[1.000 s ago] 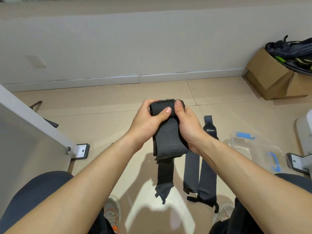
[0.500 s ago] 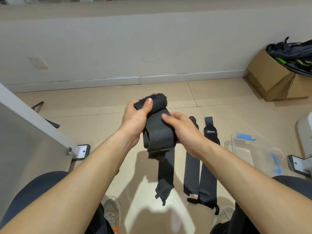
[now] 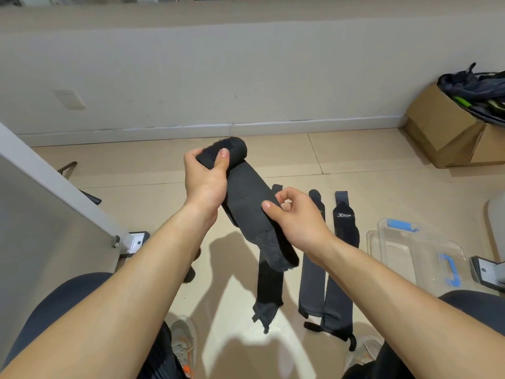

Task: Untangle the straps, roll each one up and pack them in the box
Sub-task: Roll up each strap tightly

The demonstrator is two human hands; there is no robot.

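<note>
The black fabric strap (image 3: 246, 198) is held in the air above the beige tiled floor (image 3: 153, 170), in front of the seated person's knees. Its long axis runs diagonally, from a rolled end at the upper left, farther from the person, down to the lower right. From there a narrower loose tail (image 3: 269, 288) hangs straight down, its frayed tip pointing at the floor. The left hand (image 3: 205, 181) is closed around the rolled end, thumb across the front of the roll. The right hand (image 3: 300, 217) holds the strap lower down at its right edge, thumb pressed flat on the outer face and fingers curled behind. Whether those fingers touch the back of the strap cannot be confirmed from this angle. Two dark grey flat straps (image 3: 311, 274) lie unrolled on the floor just right of the hanging tail, side by side and lengthwise toward the wall, the right one bearing a white logo. The clear plastic box with blue handles (image 3: 426, 242) stands on the floor farther right, near the person's right knee. A brown cardboard carton (image 3: 442, 127) sits by the wall at far right.
</note>
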